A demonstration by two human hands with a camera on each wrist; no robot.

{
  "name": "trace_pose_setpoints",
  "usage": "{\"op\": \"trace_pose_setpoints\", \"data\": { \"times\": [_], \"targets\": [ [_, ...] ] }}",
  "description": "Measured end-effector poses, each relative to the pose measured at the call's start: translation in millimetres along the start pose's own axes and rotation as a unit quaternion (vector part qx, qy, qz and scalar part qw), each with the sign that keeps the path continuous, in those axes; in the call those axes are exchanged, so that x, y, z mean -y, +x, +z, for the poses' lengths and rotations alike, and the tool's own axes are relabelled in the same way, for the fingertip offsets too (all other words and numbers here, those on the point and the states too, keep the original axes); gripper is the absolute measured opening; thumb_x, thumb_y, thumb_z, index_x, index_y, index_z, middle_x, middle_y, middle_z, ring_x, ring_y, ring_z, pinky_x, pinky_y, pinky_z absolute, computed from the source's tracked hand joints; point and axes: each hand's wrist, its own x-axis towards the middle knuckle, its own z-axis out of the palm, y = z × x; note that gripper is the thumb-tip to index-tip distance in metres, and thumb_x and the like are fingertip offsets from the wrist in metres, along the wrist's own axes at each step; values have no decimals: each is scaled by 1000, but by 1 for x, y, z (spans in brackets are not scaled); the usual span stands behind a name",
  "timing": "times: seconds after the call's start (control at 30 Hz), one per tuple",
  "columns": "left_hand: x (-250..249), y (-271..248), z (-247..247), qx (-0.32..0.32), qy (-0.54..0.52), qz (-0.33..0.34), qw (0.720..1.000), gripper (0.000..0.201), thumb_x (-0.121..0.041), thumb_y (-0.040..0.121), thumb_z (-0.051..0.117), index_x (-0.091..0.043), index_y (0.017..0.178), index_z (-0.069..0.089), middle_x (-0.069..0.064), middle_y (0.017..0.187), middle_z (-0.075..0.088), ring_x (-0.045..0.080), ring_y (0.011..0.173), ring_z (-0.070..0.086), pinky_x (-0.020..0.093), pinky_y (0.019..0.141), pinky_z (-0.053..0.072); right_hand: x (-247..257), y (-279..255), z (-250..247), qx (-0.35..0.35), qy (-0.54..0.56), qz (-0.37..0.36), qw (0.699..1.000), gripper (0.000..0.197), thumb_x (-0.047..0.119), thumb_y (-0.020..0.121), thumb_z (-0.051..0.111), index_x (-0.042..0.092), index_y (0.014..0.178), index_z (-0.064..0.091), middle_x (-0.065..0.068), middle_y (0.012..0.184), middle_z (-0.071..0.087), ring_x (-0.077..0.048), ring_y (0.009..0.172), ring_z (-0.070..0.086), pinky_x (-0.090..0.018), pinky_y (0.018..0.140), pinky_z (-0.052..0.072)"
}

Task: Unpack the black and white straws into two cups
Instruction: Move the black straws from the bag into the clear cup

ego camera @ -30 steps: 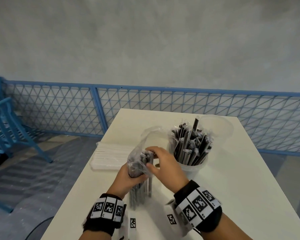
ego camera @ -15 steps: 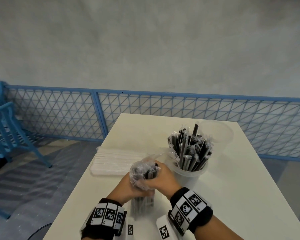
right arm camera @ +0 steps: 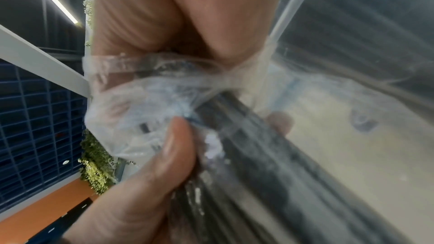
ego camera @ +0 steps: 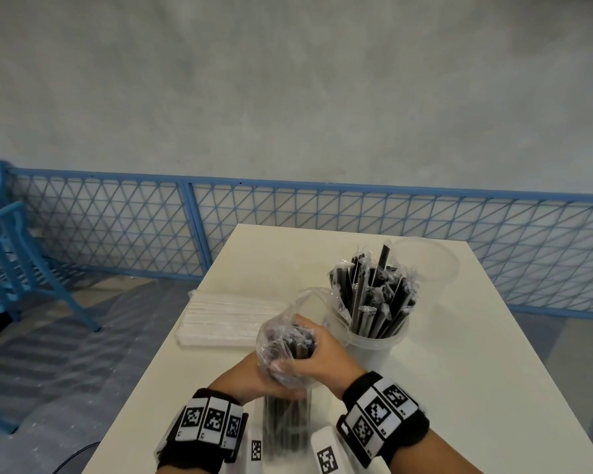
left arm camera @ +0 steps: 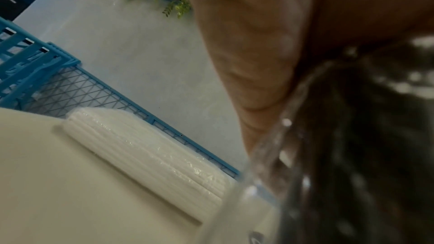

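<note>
A clear plastic bag of black straws (ego camera: 288,364) stands upright near the table's front edge. My left hand (ego camera: 250,381) grips the bag from the left. My right hand (ego camera: 319,357) holds its crumpled top from the right, the thumb (right arm camera: 173,147) pressing plastic against the black straws (right arm camera: 258,155). Behind it, a clear cup (ego camera: 374,343) holds several wrapped black straws (ego camera: 374,289). A second clear cup (ego camera: 425,261) stands behind that one, with no straws seen in it. A sealed pack of white straws (ego camera: 226,316) lies flat at the table's left edge, also seen as the white pack (left arm camera: 145,159).
The white table (ego camera: 459,371) runs away from me. A blue mesh fence (ego camera: 288,227) stands past its far end and blue chairs (ego camera: 0,254) stand on the floor to the left. A grey wall rises behind.
The bag's top has been pushed down and gathered. My right hand has moved from the bag's opening to clasp around its top, close against my left hand.
</note>
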Motion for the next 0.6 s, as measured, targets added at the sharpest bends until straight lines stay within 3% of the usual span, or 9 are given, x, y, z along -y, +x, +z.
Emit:
{"op": "trace_pose_setpoints", "data": {
  "times": [0.1, 0.2, 0.3, 0.4, 0.47, 0.6],
  "targets": [
    [0, 1, -1, 26, -12, 14, 999, 54, 20, 68, 69, -19, 103, 58, -21, 88, 73, -4, 94, 66, 12, 80, 50, 0, -2, 5, -59, 14, -3, 998, 38, -3, 71, 74, 17, 100, 61, -11, 99, 67, -24, 94, 64, -36, 89, 53],
    [4, 2, 1, 15, -27, 23, 999, 54, 20, 67, 70, -18, 103, 60, -20, 92, 74, -1, 95, 66, 16, 81, 51, 1, -3, 12, -111, 13, -7, 994, 32, -1, 72, 75, 17, 95, 63, -10, 96, 71, -24, 92, 67, -38, 87, 55],
    [11, 5, 1, -23, -45, 41, 998, 50, 5, 62, 80, -14, 104, 62, -6, 96, 75, 9, 97, 68, 22, 83, 51, 3, 0, 12, -166, 28, -31, 985, 29, 1, 73, 75, 25, 85, 64, 4, 78, 71, -12, 78, 68, -36, 78, 57],
    [13, 8, 4, -67, -62, 49, 995, 57, -17, 53, 82, -11, 107, 62, 2, 98, 75, 17, 97, 68, 25, 83, 51, 1, 8, 7, -234, 83, -53, 967, 25, 5, 72, 75, 13, 93, 65, -8, 88, 72, -27, 86, 68, -45, 81, 57],
    [12, 9, 4, -70, -49, 56, 995, 57, -18, 52, 82, -14, 106, 62, -1, 97, 75, 14, 97, 69, 22, 81, 51, 2, 9, 5, -221, 112, -55, 967, 31, 8, 71, 74, 7, 100, 62, -14, 96, 71, -30, 92, 67, -47, 84, 55],
    [5, 6, 4, -19, -2, 50, 999, 51, 7, 65, 79, -19, 105, 61, -15, 97, 74, 4, 99, 66, 16, 83, 49, 7, 5, 1, -73, 91, -42, 992, 42, 11, 66, 77, 5, 103, 59, -5, 92, 68, -22, 89, 65, -41, 85, 54]
  ]
}}
